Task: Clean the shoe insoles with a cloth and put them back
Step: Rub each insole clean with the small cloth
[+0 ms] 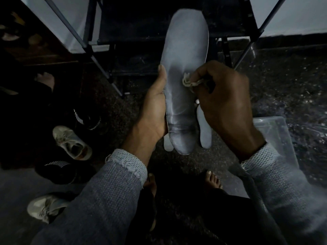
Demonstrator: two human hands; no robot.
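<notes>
Dim home shoe-storage corner: dark metal-framed fabric shoe rack point(113, 29), worn white lace-up sneakers point(71, 142) on speckled stone floor point(283, 89)

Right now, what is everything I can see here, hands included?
insole: one, grey, held upright at centre
more insoles: ends of at least two, grey, behind it
cloth: one, pale, pressed on the insole
pale sneakers: two, floor at left
black shoes: two, striped, floor at left
rack: dark, metal poles, behind
clear plastic tub: one, floor at right
left hand: grips the insole's edge
right hand: pinches the cloth
bare feet: two, below
</notes>
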